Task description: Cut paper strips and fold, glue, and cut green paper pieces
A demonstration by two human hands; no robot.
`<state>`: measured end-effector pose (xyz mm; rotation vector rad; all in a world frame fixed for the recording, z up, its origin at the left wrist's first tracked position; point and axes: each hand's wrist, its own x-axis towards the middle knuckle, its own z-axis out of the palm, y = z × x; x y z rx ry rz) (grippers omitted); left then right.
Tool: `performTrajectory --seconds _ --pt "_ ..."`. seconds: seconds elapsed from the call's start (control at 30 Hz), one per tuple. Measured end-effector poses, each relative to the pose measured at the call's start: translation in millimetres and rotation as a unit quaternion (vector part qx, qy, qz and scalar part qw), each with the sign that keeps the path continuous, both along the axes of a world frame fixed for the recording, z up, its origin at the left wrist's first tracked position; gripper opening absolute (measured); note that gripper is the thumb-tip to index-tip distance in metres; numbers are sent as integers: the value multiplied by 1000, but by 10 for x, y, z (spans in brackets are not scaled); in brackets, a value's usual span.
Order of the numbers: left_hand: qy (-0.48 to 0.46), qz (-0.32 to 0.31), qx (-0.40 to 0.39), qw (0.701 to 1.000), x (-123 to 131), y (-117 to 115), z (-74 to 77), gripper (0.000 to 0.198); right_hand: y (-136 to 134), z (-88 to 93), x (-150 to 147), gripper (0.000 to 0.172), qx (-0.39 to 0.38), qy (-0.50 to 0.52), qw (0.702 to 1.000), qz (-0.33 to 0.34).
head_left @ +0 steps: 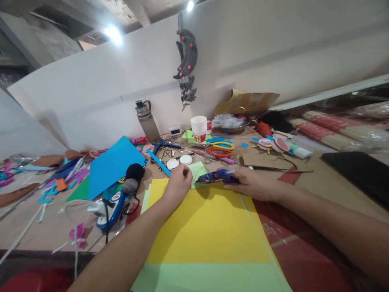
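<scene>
My right hand (243, 181) is closed around a blue hot glue gun (216, 176). Its dark nozzle points left, over a small light green piece of paper (199, 169). My left hand (181, 178) is on the left side of that piece, with fingers pinched together; what is between them is too small to make out. Beneath both hands lies a yellow sheet (200, 227) on top of light green sheets (209, 278). Two white round lids (185, 159) and a blue paper strip (158, 162) are just beyond my left hand.
Beyond the hands are scissors (220, 151), stacked paper cups (199, 126) and a bottle (148, 122). At left are a blue sheet (114, 168), yarn balls (133, 173) and a blue power strip (112, 211). A black flat object (357, 172) lies right.
</scene>
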<state>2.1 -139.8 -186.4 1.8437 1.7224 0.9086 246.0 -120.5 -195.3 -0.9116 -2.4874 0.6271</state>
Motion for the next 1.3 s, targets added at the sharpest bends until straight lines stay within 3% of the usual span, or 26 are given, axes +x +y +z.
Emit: performTrajectory --seconds 0.3,0.53,0.7,1.1,1.3 --pt "-62 12 -44 997 3 -10 16 12 -32 -40 -79 36 50 16 998 -30" --pt "-70 20 -42 997 -5 7 -10 11 -31 -45 -68 37 104 3 994 44" --pt "-61 14 -57 996 -18 24 -1 11 27 -73 -105 41 106 13 994 18" --pt "-33 -7 -52 998 -23 23 7 12 -2 65 -46 42 8 -2 997 -71" --pt "-6 -8 -40 999 -13 12 22 12 52 46 -119 45 22 -24 992 -121"
